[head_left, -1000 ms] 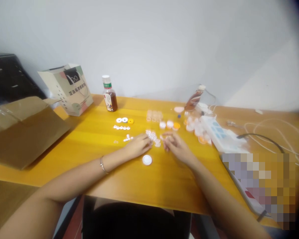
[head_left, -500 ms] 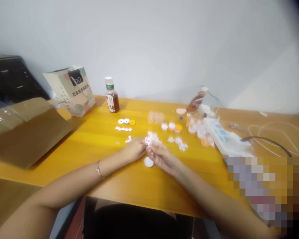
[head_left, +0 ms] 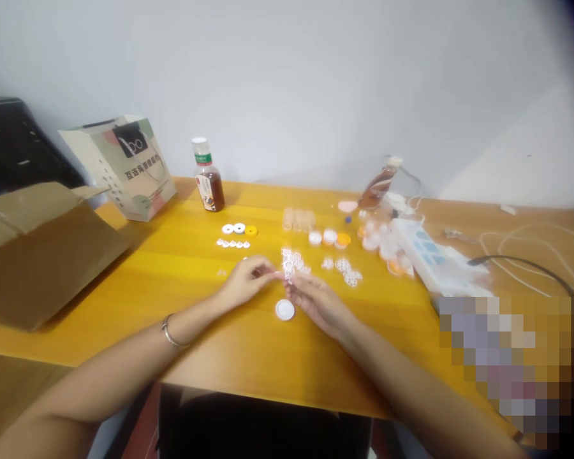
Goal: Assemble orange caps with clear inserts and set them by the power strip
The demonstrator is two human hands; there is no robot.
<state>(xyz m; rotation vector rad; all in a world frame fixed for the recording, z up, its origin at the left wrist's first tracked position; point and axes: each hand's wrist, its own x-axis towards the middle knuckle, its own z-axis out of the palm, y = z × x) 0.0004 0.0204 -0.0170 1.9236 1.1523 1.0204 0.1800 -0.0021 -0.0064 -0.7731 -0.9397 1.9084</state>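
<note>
My right hand (head_left: 318,301) pinches a small white openwork plastic piece (head_left: 289,273) above the table. From the left, the thumb and fingertips of my left hand (head_left: 249,280) meet at the edge of that same piece; blur hides their exact grip. More white openwork pieces (head_left: 296,260) lie just behind it and blend with it. Below my fingers, a round white lid (head_left: 285,310) rests flat on the table. To the right is a cluster of white pierced discs (head_left: 349,274). A row of small white parts (head_left: 233,243) sits beyond my left hand.
White and yellow rings (head_left: 239,228), clear cylinders (head_left: 298,219) and round white and orange caps (head_left: 330,237) stand farther back. A drink bottle (head_left: 209,185), paper bag (head_left: 136,169) and cardboard box (head_left: 48,255) are left. A second bottle (head_left: 380,185), power strip (head_left: 421,248) and cables lie right.
My left hand has shifted slightly left and its fingers have drawn partly away from the held piece. The right hand stays almost in place. The whole view has turned a little.
</note>
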